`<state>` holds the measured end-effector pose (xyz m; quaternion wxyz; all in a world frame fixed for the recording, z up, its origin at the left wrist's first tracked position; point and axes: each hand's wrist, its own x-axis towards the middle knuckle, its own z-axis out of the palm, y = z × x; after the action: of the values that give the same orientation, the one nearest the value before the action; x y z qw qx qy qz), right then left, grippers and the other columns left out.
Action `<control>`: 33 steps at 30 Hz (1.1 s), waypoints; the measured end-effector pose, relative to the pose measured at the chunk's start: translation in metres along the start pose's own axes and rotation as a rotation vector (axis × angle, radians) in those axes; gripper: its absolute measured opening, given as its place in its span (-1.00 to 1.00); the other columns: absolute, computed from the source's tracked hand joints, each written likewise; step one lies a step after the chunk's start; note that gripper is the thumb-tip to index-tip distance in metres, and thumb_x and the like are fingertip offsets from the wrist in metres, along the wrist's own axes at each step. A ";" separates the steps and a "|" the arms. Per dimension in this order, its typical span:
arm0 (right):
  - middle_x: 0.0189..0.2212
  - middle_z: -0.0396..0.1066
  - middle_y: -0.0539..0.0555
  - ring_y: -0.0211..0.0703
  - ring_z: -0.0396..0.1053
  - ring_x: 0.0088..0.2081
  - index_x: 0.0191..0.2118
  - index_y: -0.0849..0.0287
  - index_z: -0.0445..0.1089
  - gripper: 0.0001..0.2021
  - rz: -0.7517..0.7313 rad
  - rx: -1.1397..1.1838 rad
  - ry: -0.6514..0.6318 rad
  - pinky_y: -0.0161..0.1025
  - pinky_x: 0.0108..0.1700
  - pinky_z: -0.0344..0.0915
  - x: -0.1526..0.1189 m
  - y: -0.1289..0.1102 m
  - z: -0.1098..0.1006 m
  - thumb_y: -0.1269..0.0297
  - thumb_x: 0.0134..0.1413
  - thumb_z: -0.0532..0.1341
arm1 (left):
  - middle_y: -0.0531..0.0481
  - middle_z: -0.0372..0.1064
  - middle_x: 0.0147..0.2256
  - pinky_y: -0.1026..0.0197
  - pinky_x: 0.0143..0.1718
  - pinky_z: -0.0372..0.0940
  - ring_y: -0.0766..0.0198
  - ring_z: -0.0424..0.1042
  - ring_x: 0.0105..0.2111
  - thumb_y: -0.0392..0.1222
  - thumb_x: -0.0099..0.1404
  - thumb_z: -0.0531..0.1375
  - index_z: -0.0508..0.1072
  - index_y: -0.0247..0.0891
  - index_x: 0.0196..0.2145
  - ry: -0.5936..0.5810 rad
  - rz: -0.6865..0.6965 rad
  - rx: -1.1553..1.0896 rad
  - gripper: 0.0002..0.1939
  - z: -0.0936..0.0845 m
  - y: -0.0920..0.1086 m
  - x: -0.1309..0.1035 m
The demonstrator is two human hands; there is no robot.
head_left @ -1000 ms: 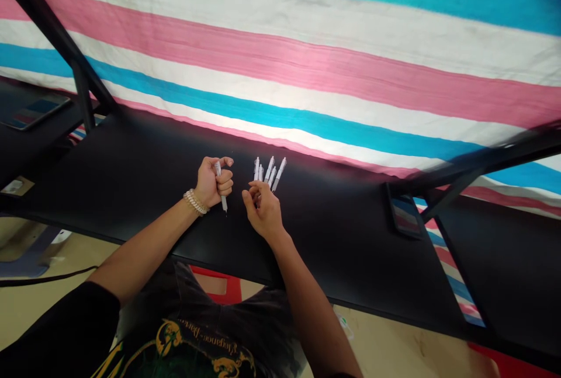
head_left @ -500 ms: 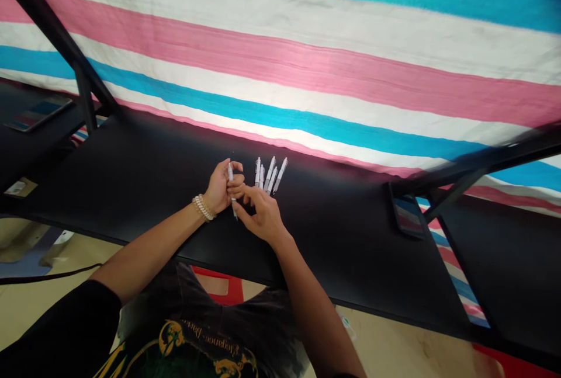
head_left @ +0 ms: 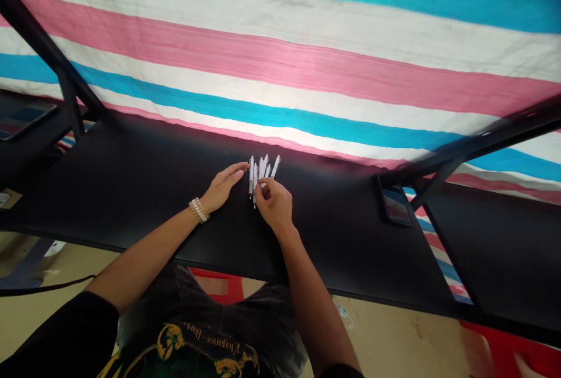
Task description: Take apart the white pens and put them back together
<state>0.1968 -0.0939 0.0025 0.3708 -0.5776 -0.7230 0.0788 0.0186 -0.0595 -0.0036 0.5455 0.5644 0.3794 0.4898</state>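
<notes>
Several white click pens with grey grips lie side by side on the black tabletop, their tips toward me. My left hand is beside the leftmost pen, its fingers stretched out and holding nothing. The fingertips are at that pen's upper end; I cannot tell if they touch it. My right hand is over the lower right part of the group, with thumb and fingers pinched together at a pen. The fingers hide the lower ends of the pens on the right.
A dark phone-like slab lies on the right of the table by a black metal frame. Another dark slab is at the far left. A striped sheet hangs behind the table. A red stool shows below its front edge.
My left hand has let go of the pen it held, which now lies with the others. My right hand has moved right, onto the group of pens. The view has shifted slightly.
</notes>
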 end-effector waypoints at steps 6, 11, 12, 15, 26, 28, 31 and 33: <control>-0.37 0.43 0.06 -0.08 0.32 -0.27 -0.22 0.12 0.46 -0.85 -0.041 -0.083 -0.035 -0.18 -0.18 0.28 0.000 0.005 -0.002 0.23 0.26 0.17 | -0.12 0.36 0.19 -0.01 0.25 0.25 0.09 0.36 0.17 -0.03 0.36 0.17 0.37 -0.19 0.20 -0.047 0.164 0.437 -0.51 -0.005 -0.008 -0.002; -0.12 0.41 0.19 0.03 0.33 -0.05 -0.05 0.14 0.47 -0.76 -0.054 -0.048 -0.014 -0.05 0.03 0.34 -0.004 0.008 -0.003 0.19 0.24 0.19 | -0.13 0.28 0.25 -0.01 0.33 0.14 0.12 0.26 0.27 -0.07 0.40 0.11 0.31 -0.22 0.25 -0.069 0.264 0.702 -0.50 -0.002 -0.012 -0.003; -0.02 0.37 0.22 0.06 0.31 0.01 0.01 0.13 0.46 -0.71 -0.065 -0.050 -0.029 -0.01 0.08 0.33 -0.005 0.009 -0.005 0.15 0.23 0.21 | -0.13 0.25 0.27 -0.01 0.34 0.13 0.13 0.23 0.29 -0.06 0.41 0.09 0.31 -0.23 0.26 -0.067 0.268 0.738 -0.50 -0.001 -0.013 -0.003; 0.26 0.19 0.21 0.13 0.17 0.24 0.21 0.08 0.33 -0.52 -0.159 -0.056 -0.155 0.08 0.25 0.22 -0.010 0.014 -0.011 0.08 0.22 0.24 | -0.11 0.15 0.33 0.01 0.35 0.10 0.13 0.11 0.35 -0.01 0.44 0.04 0.28 -0.23 0.28 -0.061 0.256 0.852 -0.48 0.000 -0.014 0.003; 0.34 0.15 0.23 0.07 0.07 0.38 0.36 0.17 0.15 -0.38 -0.260 -0.034 -0.317 0.12 0.40 0.02 -0.016 0.025 -0.003 0.07 0.27 0.20 | -0.14 0.04 0.38 -0.14 0.38 -0.08 -0.02 -0.02 0.39 0.05 0.44 0.02 0.22 -0.20 0.34 -0.228 0.249 0.990 -0.41 0.006 -0.029 0.071; 0.34 0.15 0.23 0.07 0.07 0.38 0.36 0.18 0.15 -0.38 -0.258 -0.040 -0.322 0.12 0.40 0.01 -0.016 0.025 -0.001 0.08 0.27 0.20 | -0.14 0.04 0.38 -0.13 0.39 -0.11 -0.01 -0.03 0.40 0.07 0.43 0.03 0.21 -0.19 0.34 -0.256 0.256 0.996 -0.40 0.011 -0.031 0.084; 0.34 0.15 0.24 0.07 0.06 0.38 0.35 0.20 0.15 -0.39 -0.250 -0.058 -0.319 0.10 0.40 0.01 -0.017 0.023 -0.001 0.08 0.28 0.19 | -0.11 0.04 0.38 -0.09 0.40 -0.13 0.02 -0.03 0.40 0.11 0.41 0.05 0.20 -0.17 0.35 -0.338 0.282 0.989 -0.37 0.019 -0.030 0.100; 0.32 0.17 0.25 0.08 0.08 0.36 0.33 0.19 0.19 -0.41 -0.239 -0.068 -0.307 0.08 0.40 0.04 -0.018 0.023 -0.002 0.07 0.27 0.20 | -0.08 0.03 0.38 -0.07 0.39 -0.12 0.03 -0.01 0.39 0.14 0.39 0.07 0.21 -0.14 0.35 -0.392 0.299 0.997 -0.35 0.024 -0.028 0.109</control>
<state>0.2168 -0.1029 -0.0163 0.2433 -0.4808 -0.8368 0.0970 0.0698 0.0430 -0.0143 0.1974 0.8825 0.3724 0.2088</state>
